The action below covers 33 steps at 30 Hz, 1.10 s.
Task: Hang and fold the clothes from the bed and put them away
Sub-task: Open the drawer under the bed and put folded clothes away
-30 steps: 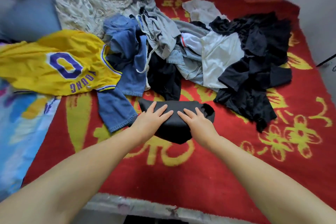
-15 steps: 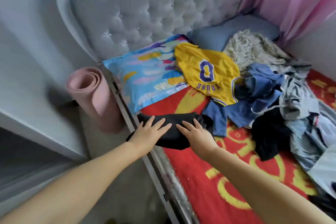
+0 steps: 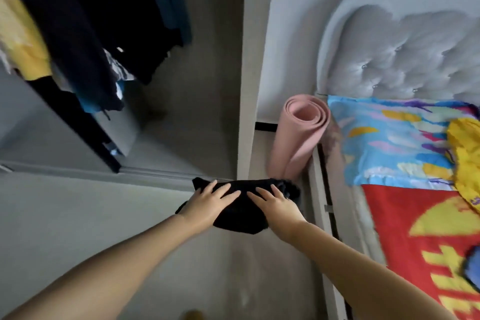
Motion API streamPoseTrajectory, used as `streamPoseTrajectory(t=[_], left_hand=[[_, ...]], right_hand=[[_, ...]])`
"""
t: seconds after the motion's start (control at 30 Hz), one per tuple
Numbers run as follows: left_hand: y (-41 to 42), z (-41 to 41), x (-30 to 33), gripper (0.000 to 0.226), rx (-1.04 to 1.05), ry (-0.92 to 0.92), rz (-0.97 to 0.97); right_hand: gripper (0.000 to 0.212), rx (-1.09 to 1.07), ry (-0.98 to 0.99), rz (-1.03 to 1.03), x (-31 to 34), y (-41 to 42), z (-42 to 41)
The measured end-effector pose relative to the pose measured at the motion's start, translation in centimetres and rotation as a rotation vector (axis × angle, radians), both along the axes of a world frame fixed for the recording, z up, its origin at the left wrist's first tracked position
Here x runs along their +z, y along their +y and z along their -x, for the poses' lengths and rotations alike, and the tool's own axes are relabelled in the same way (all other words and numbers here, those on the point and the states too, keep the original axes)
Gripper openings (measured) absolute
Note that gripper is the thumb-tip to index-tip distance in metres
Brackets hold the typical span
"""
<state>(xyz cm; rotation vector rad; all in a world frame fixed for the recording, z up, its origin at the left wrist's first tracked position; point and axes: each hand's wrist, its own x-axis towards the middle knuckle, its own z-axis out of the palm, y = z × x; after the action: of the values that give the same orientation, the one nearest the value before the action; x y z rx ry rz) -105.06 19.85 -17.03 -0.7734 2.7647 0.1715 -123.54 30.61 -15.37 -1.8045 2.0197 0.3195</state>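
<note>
Open wardrobe point(image 3: 109, 47) fills the upper left, hung with dark clothes. Just below its doorway, left hand point(image 3: 207, 202) and right hand point(image 3: 275, 205) carry the folded black garment point(image 3: 241, 210), fingers gripping it from above. Judged step: putting away; next needs a free shelf inside.

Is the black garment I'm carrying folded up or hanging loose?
Folded. The black garment sits as a compact bundle between the left hand and right hand, fingers laid flat over its top; only a small corner droops at the left.

Both hands point(image 3: 244, 202) outstretched — fingers flat
</note>
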Motion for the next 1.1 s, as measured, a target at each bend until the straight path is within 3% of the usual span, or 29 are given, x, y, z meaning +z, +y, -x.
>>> streamPoseTrajectory(t=[0.13, 0.33, 0.83, 0.97, 1.1], left_hand=[[-5.3, -7.6, -0.1, 0.084, 0.043, -0.019, -0.003], [-10.8, -10.4, -2.3, 0.082, 0.109, -0.068, -0.046], [-32.0, -5.0, -8.3, 0.078, 0.163, -0.114, -0.115], [-37.2, -3.2, -13.2, 0.079, 0.133, -0.122, -0.147], [-42.4, -0.2, -20.5, 0.076, 0.085, -0.153, -0.136]], right_hand=[[0.08, 0.075, -0.037, -0.041, -0.6, -6.6, -6.9], [0.079, 0.132, -0.061, -0.084, -2.7, -13.3, -9.4], [0.078, 0.084, -0.086, -0.136, -9.5, -34.6, -4.6], [0.081, 0.022, -0.069, -0.162, -14.5, -39.2, -3.3], [0.068, -0.043, -0.03, -0.147, -22.0, -43.6, -1.2]])
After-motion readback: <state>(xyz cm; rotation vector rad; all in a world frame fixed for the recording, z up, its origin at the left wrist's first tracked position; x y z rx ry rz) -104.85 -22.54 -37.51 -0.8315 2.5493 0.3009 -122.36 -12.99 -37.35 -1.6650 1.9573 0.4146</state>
